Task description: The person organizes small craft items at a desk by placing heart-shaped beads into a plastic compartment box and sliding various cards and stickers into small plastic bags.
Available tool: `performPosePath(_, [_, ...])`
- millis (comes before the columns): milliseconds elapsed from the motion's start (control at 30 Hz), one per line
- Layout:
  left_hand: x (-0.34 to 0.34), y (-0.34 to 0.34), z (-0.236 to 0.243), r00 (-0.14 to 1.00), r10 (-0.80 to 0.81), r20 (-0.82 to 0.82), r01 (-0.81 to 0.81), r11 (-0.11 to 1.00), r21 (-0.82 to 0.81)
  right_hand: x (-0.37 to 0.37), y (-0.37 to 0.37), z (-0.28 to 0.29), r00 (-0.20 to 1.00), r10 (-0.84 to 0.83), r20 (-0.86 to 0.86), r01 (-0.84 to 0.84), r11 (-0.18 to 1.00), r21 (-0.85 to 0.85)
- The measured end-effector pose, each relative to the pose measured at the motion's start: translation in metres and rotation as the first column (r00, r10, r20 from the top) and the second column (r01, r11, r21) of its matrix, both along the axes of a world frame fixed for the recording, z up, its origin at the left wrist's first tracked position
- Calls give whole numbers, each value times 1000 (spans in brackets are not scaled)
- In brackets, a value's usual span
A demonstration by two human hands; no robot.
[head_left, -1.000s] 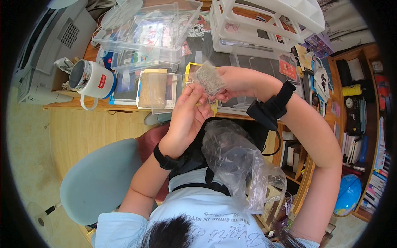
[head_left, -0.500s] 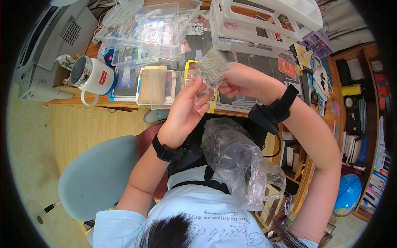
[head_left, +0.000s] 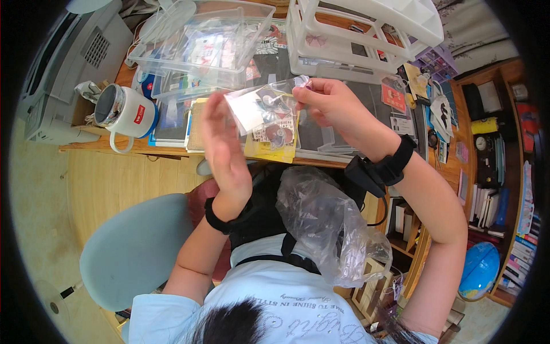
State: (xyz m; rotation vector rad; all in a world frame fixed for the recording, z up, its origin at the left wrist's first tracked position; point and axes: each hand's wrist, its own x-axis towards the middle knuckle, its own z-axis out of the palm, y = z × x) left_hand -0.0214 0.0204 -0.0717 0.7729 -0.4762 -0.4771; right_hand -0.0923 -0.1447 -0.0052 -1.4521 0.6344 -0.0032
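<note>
Pinching a clear plastic sleeve (head_left: 247, 109) at its right corner between right-hand (head_left: 327, 103) thumb and fingers, holding the left hand (head_left: 224, 155) open, blurred, at its left edge, contact undeterminable, above a yellow sheet (head_left: 281, 153) on the desk (head_left: 166, 150), near a white drawer frame (head_left: 415, 17).
</note>
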Motion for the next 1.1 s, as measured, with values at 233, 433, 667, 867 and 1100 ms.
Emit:
performPosePath(233, [-8,4,13,840,271,470,-369,921,128,-4,5,-12,998,10,-54,5,959,284])
performPosePath(433, [3,-13,4,935,35,353,-150,941,304,-9,14,-29,999,30,-15,-20,896,444])
performPosePath(667, [3,-15,-5,964,42,264,-105,967,231,-9,23,-34,997,-78,-7,72,880,470])
performPosePath(867, [8,-16,-8,933,53,355,-149,957,249,-8,24,-39,995,-101,-14,97,887,451])
performPosePath(1100, [21,-16,-4,880,-37,474,-172,905,389,-9,23,-44,981,-175,-81,192,868,458])
